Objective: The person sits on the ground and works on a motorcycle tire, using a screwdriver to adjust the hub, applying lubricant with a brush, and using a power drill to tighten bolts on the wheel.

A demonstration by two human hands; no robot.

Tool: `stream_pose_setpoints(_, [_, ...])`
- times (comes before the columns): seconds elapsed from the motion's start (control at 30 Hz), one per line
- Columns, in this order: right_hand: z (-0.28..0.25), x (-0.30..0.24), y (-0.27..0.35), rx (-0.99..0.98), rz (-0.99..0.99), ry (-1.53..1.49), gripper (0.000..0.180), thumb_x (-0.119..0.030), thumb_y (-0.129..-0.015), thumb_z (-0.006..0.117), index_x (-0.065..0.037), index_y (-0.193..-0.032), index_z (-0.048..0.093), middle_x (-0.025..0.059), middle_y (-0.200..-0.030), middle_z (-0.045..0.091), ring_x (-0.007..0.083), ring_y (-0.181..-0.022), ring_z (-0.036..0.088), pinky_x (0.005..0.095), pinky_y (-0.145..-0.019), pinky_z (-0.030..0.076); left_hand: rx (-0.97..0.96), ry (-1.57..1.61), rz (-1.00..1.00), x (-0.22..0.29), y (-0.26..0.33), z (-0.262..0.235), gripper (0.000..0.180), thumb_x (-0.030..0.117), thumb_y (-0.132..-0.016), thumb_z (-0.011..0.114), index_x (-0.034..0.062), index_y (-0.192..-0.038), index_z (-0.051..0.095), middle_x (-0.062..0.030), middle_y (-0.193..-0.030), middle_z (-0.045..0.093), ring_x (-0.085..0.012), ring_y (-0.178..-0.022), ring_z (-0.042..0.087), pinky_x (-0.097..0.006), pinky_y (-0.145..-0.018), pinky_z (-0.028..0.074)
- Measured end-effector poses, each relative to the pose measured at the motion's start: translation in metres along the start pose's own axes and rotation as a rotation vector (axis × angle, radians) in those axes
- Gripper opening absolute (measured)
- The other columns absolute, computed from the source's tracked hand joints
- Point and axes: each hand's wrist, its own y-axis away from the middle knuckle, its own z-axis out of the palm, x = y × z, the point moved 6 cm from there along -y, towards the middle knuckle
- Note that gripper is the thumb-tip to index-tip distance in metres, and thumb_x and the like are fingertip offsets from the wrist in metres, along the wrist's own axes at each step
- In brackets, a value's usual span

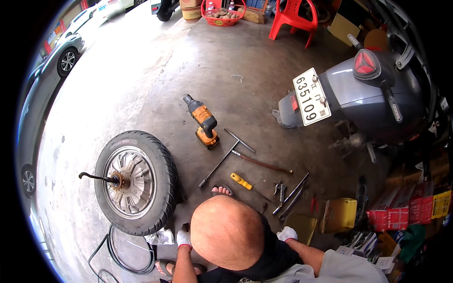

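Note:
My left hand (184, 237), in a white glove, is closed beside the lower right of a scooter wheel (133, 183). Something dark shows at its fingers; I cannot make it out. The wheel has a black tyre and a silver hub, and a dark bent cable sticks out of its axle. My right hand (287, 233), also gloved in white, is by a yellowish shallow tray (302, 227); its fingers are partly hidden. Between my hands a rounded bare shape (226, 231), apparently my bent knee, covers the floor. A crumpled whitish cloth or bag (161, 237) lies under the tyre.
An orange-black cordless impact wrench (203, 120), a T-handle wrench (226, 158), a brown hose (264, 162) and a yellow-handled screwdriver (241, 181) lie ahead. Several metal tools and a second tray (339, 214) are right. A grey scooter (349, 89) stands far right; a black hose (111, 250) coils left.

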Motion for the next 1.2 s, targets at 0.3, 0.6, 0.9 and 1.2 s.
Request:
stream_pose_setpoints(0.3, [-0.071, 0.013, 0.03, 0.124, -0.055, -0.09, 0.047, -0.038, -0.078, 0.062, -0.001, -0.102, 0.075, 0.0285, -0.104, 0.071, 0.0425, -0.103, 0.07, 0.0487, -0.092, 0.056, -0.12, -0.196, 0.096, -0.055, -0.019, 0.048, 0.035, 0.033, -0.092, 0.063, 0.004, -0.11, 0.068, -0.0218, -0.099, 0.074, -0.0409, -0.092, 0.071, -0.051, -0.078, 0.057])
stream_pose_setpoints(0.6, [-0.236, -0.035, 0.103, 0.292, -0.401, 0.004, 0.038, -0.033, -0.076, 0.064, -0.001, -0.094, 0.074, 0.0281, -0.091, 0.071, 0.0439, -0.092, 0.069, 0.051, -0.087, 0.055, -0.141, -0.141, 0.031, -0.033, -0.013, 0.038, 0.034, 0.032, -0.093, 0.062, 0.0042, -0.111, 0.068, -0.0207, -0.099, 0.074, -0.04, -0.092, 0.072, -0.05, -0.078, 0.057])
stream_pose_setpoints(0.9, [-0.32, -0.243, 0.086, 0.368, -0.76, 0.477, 0.027, -0.022, -0.084, 0.059, -0.006, -0.098, 0.075, 0.0212, -0.097, 0.075, 0.0382, -0.093, 0.073, 0.0484, -0.082, 0.058, -0.082, -0.076, -0.02, -0.027, -0.005, 0.015, 0.033, 0.03, -0.093, 0.06, 0.0044, -0.113, 0.068, -0.0196, -0.1, 0.074, -0.039, -0.093, 0.072, -0.05, -0.079, 0.058])
stream_pose_setpoints(1.2, [-0.278, -0.326, -0.054, 0.558, -0.86, 0.52, 0.025, -0.015, -0.091, 0.058, -0.006, -0.113, 0.066, 0.0183, -0.109, 0.071, 0.0351, -0.094, 0.074, 0.0515, -0.075, 0.06, -0.054, 0.059, -0.151, -0.053, 0.032, 0.01, 0.033, 0.028, -0.093, 0.059, 0.0046, -0.114, 0.069, -0.0185, -0.101, 0.075, -0.0381, -0.093, 0.072, -0.049, -0.079, 0.058])
